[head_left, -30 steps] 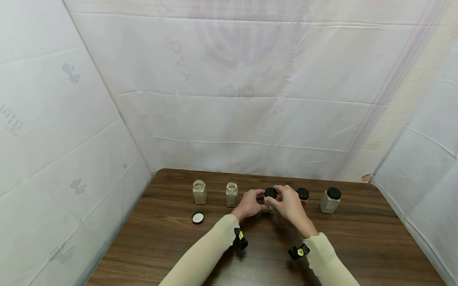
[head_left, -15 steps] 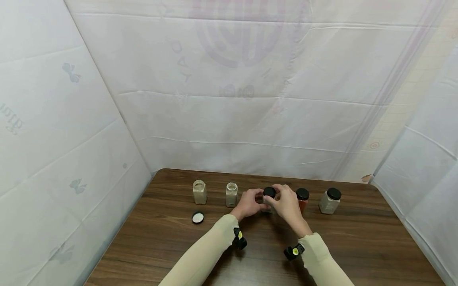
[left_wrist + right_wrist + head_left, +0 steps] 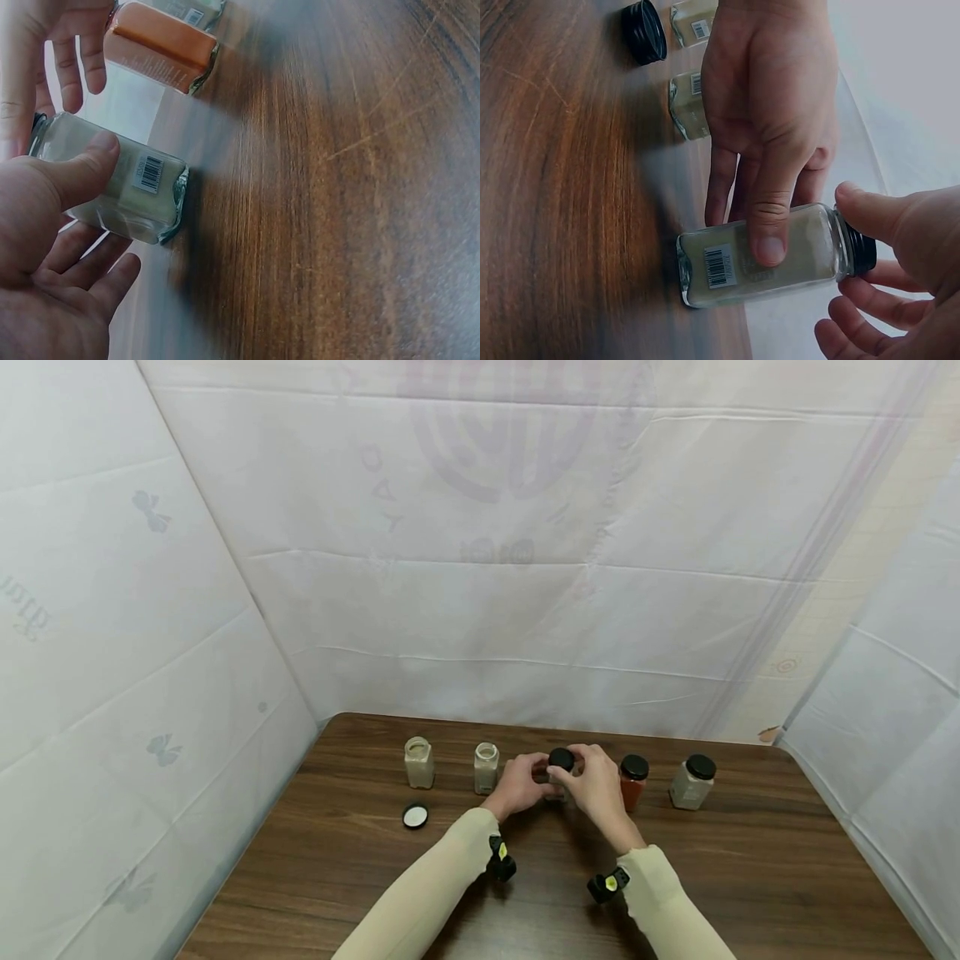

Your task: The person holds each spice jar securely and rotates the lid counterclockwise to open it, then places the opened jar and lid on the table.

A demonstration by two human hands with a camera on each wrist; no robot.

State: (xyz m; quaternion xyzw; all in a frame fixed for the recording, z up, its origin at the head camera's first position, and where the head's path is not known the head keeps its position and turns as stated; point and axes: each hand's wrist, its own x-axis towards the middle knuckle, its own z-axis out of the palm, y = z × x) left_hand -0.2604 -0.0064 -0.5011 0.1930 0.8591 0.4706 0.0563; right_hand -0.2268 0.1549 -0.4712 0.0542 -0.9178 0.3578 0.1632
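A square glass spice jar [image 3: 806, 236] of pale powder stands in the middle of the row. My left hand [image 3: 517, 787] grips its body, thumb on the near side and fingers behind, as the left wrist view shows. At the top, my right hand [image 3: 597, 785] pinches the black lid [image 3: 561, 759] between thumb and fingers. The lid sits on the jar's neck; whether it is loose cannot be told. Close to the right hand is a jar of orange-red spice [image 3: 633, 792] with a black lid on it.
Two lidless jars of pale powder, the outer jar [image 3: 419, 764] and the inner jar [image 3: 486, 768], stand to the left. An upturned black lid [image 3: 415, 816] lies before them. At the far right is a lidded pale jar [image 3: 692, 783]. The wooden table [image 3: 337, 860] meets white sheeting behind.
The held jar and its lid have shifted slightly left with both hands. The right forearm has swung left, and more of the orange-red jar shows.
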